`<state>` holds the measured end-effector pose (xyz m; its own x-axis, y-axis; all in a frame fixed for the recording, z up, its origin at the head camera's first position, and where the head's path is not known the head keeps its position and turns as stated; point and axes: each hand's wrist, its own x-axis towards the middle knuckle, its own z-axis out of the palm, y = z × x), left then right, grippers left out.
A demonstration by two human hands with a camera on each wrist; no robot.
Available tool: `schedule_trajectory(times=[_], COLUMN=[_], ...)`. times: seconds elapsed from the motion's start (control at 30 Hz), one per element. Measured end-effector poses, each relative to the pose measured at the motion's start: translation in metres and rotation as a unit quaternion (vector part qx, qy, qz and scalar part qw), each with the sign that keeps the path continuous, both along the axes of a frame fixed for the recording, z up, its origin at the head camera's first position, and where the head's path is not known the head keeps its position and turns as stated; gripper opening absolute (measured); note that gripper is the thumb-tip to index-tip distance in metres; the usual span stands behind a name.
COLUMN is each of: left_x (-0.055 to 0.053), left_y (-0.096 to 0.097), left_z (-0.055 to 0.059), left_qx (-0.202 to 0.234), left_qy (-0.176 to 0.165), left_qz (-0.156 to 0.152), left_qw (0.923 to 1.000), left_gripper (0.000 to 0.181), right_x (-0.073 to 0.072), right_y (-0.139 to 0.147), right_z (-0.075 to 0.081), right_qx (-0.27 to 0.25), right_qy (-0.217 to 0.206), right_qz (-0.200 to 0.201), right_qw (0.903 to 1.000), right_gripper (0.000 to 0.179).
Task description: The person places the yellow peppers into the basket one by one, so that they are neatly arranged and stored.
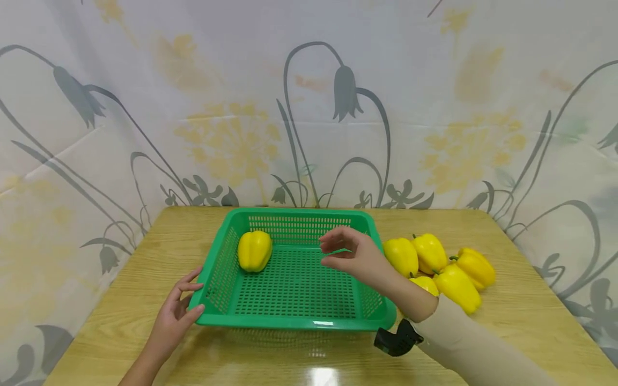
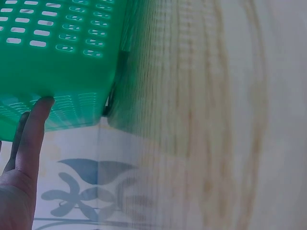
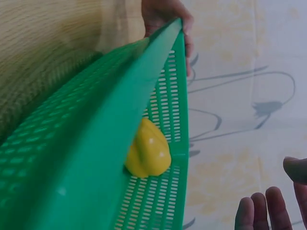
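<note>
A green plastic basket (image 1: 294, 321) with slotted walls stands on the table, one yellow bell pepper (image 1: 255, 251) inside at its left. My left hand (image 1: 174, 313) holds the basket's front left corner, thumb at the rim and fingers along the outer left side. In the left wrist view, a finger (image 2: 33, 132) lies against the basket's outer wall. Above the basket's right half hovers my right hand (image 1: 354, 252), fingers loosely bent with a gap to the thumb and nothing between them. The right wrist view shows its fingertips (image 3: 276, 208) apart from the pepper (image 3: 152, 148).
Several yellow bell peppers (image 1: 456, 287) lie grouped on the wooden table (image 1: 526, 332), just right of the basket, partly behind my right forearm. A flower-patterned cloth (image 1: 415, 134) hangs behind the table. A black strap-like piece (image 1: 398, 339) is at my right wrist.
</note>
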<state>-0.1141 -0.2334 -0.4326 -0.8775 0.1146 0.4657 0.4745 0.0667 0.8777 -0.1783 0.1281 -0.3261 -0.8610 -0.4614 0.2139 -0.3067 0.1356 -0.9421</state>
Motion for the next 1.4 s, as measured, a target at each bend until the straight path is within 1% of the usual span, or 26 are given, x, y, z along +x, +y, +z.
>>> schedule_trajectory(times=[0.2, 0.33, 0.5, 0.93, 1.13, 1.23, 1.4], left_x=[0.001, 0.001, 0.001, 0.0, 0.0, 0.0, 0.0], left_y=[0.0, 0.0, -0.001, 0.0, 0.0, 0.0, 0.001], left_z=[0.001, 0.001, 0.0, 0.001, 0.001, 0.001, 0.002], left_qx=[0.0, 0.0, 0.003, 0.0, 0.005, 0.006, 0.005], left_qy=[-0.003, -0.001, 0.005, -0.002, -0.002, -0.001, -0.002], left_qz=[-0.002, -0.005, -0.006, -0.003, -0.006, -0.007, -0.006], left_qw=[1.0, 1.0, 1.0, 1.0, 1.0, 1.0, 1.0], left_gripper=[0.031, 0.031, 0.032, 0.031, 0.031, 0.031, 0.031], right_x=[0.012, 0.019, 0.025, 0.036, 0.036, 0.035, 0.037], right_y=[0.022, 0.037, 0.055, 0.094, 0.112, 0.12, 0.129], right_z=[-0.008, -0.011, -0.015, -0.02, -0.025, -0.028, -0.031], right_qx=[-0.009, -0.01, -0.02, 0.015, 0.017, 0.015, 0.038], right_qy=[-0.001, 0.006, 0.013, 0.014, 0.028, 0.026, 0.029], right_qz=[-0.023, -0.046, -0.062, -0.121, -0.142, -0.156, -0.187], right_qw=[0.9997, 0.9989, 0.9978, 0.9925, 0.9893, 0.9873, 0.9813], right_gripper=[0.03, 0.03, 0.029, 0.029, 0.026, 0.027, 0.029])
